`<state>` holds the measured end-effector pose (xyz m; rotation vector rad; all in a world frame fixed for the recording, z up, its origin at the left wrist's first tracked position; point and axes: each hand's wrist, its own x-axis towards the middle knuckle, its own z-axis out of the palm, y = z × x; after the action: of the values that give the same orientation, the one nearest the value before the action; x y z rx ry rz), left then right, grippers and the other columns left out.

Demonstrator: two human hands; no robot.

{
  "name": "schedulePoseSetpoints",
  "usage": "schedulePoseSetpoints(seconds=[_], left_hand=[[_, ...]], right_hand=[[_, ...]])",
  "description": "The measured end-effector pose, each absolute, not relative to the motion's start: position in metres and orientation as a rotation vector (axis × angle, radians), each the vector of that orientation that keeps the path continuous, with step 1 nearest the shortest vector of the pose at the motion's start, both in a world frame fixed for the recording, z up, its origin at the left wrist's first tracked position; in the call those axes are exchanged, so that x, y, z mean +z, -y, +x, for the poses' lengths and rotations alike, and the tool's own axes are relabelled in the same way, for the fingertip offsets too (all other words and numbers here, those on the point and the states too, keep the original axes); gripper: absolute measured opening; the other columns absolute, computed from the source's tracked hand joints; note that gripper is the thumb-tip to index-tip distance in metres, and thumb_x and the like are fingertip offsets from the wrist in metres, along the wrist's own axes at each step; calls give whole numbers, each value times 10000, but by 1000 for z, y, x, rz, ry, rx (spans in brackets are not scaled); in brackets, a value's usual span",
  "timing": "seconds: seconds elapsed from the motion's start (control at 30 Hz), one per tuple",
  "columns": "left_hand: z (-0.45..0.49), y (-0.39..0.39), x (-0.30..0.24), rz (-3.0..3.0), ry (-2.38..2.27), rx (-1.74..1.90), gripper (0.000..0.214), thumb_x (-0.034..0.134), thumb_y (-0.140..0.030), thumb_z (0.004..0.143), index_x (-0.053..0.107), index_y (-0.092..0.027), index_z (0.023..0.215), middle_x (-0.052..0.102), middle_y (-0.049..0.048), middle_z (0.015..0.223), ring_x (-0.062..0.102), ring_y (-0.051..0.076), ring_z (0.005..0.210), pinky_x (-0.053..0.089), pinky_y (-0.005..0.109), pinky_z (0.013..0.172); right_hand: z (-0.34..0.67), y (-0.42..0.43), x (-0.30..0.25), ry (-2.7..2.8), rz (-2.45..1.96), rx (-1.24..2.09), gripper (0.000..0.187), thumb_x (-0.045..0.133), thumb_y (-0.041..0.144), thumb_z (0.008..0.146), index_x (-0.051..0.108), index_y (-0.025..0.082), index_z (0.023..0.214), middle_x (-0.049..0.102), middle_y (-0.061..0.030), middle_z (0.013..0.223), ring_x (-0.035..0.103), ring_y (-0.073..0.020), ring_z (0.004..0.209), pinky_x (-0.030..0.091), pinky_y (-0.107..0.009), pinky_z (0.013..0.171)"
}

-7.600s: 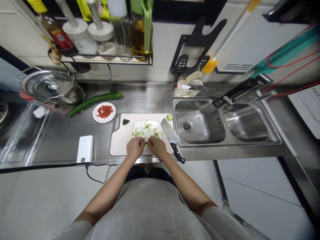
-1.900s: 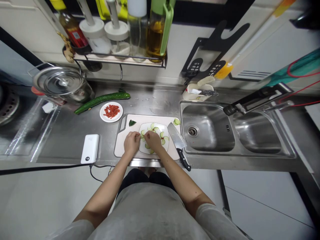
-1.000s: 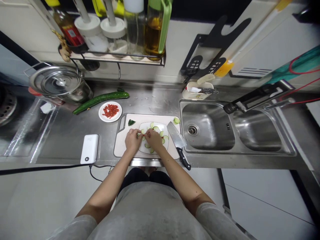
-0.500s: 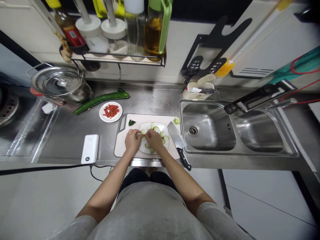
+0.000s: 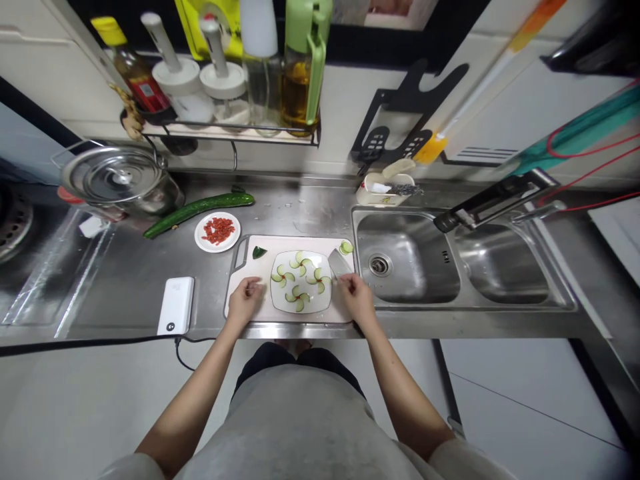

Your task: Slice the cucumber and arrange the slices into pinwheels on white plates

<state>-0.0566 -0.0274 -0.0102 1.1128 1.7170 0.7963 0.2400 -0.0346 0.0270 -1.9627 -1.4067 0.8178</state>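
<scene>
A white square plate (image 5: pixel 278 297) with cucumber slices (image 5: pixel 300 280) laid in pinwheel shapes sits on a pale cutting board (image 5: pixel 253 267). My left hand (image 5: pixel 244 300) rests on the board just left of the plate, fingers loosely spread, holding nothing. To the right of the plate, my right hand (image 5: pixel 356 300) lies over the handle of a cleaver-style knife (image 5: pixel 339 262) with its fingers curled down on it. Only the blade shows. A dark green cucumber end (image 5: pixel 259 252) and a few spare slices (image 5: pixel 345 247) lie at the board's far corners.
A whole cucumber (image 5: pixel 200 205) and a small dish of red bits (image 5: pixel 217 231) lie behind the board. A white power bank (image 5: pixel 175 305) with a cable is at left, a lidded pot (image 5: pixel 117 180) beyond it. A double sink (image 5: pixel 407 263) is at right, a bottle rack (image 5: pixel 225 127) above.
My hands were pinching a cucumber slice together over the plate. They have since moved apart, the left onto the board and the right onto the knife handle. The view shifted slightly.
</scene>
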Motion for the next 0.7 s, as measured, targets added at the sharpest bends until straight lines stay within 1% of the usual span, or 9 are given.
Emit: schedulePoseSetpoints(seconds=[0.07, 0.13, 0.23, 0.33, 0.4, 0.5, 0.6, 0.7], left_hand=[[-56, 37, -10, 1027, -1588, 794, 492, 646, -482, 699, 598, -165, 1073, 630, 17, 772, 580, 136, 652, 458, 251, 597], [-50, 44, -10, 949, -1508, 789, 543, 676, -481, 668, 581, -152, 1090, 628, 16, 751, 582, 133, 635, 465, 252, 583], [-39, 48, -12, 825, -1457, 779, 572, 715, -418, 630, 551, -149, 1108, 610, -5, 713, 582, 123, 617, 476, 247, 579], [-30, 46, -17, 716, -1426, 773, 568, 728, -324, 606, 537, -155, 1113, 569, -37, 673, 570, 105, 601, 493, 247, 603], [-26, 45, -20, 693, -1399, 768, 542, 725, -275, 592, 550, -156, 1091, 546, -50, 656, 556, 92, 590, 498, 243, 614], [-23, 44, -22, 707, -1390, 789, 495, 713, -234, 573, 574, -158, 1042, 535, -56, 640, 543, 88, 584, 485, 224, 594], [-21, 46, -19, 710, -1399, 812, 474, 698, -223, 562, 584, -158, 1017, 552, -49, 645, 549, 95, 596, 472, 214, 582], [-20, 49, -8, 692, -1392, 830, 479, 698, -246, 556, 580, -161, 1012, 539, -60, 620, 539, 93, 579, 461, 212, 579]], right_hand=[[247, 53, 20, 1422, -2000, 899, 249, 506, 398, 776, 610, 191, 869, 519, 32, 597, 492, -141, 568, 366, -251, 572], [245, 66, 9, 1400, -2022, 980, 273, 512, 375, 755, 607, 190, 932, 542, 28, 607, 525, -151, 587, 388, -258, 591], [232, 73, -7, 1295, -2006, 1119, 314, 518, 346, 736, 566, 188, 1004, 546, 37, 604, 553, -153, 587, 414, -260, 586], [220, 71, -18, 1089, -1944, 1277, 312, 510, 342, 741, 510, 196, 1017, 523, 55, 588, 562, -145, 543, 421, -243, 512], [215, 67, -21, 949, -1895, 1359, 294, 499, 327, 741, 479, 207, 1009, 516, 63, 598, 566, -141, 515, 416, -230, 455], [213, 63, -24, 858, -1878, 1392, 230, 496, 270, 713, 458, 219, 934, 503, 73, 612, 547, -121, 462, 394, -210, 395], [214, 61, -22, 859, -1885, 1379, 192, 498, 226, 676, 441, 222, 859, 480, 87, 598, 521, -101, 426, 383, -196, 377], [216, 62, -14, 882, -1843, 1373, 195, 501, 228, 660, 442, 221, 846, 450, 99, 571, 510, -98, 422, 384, -197, 378]])
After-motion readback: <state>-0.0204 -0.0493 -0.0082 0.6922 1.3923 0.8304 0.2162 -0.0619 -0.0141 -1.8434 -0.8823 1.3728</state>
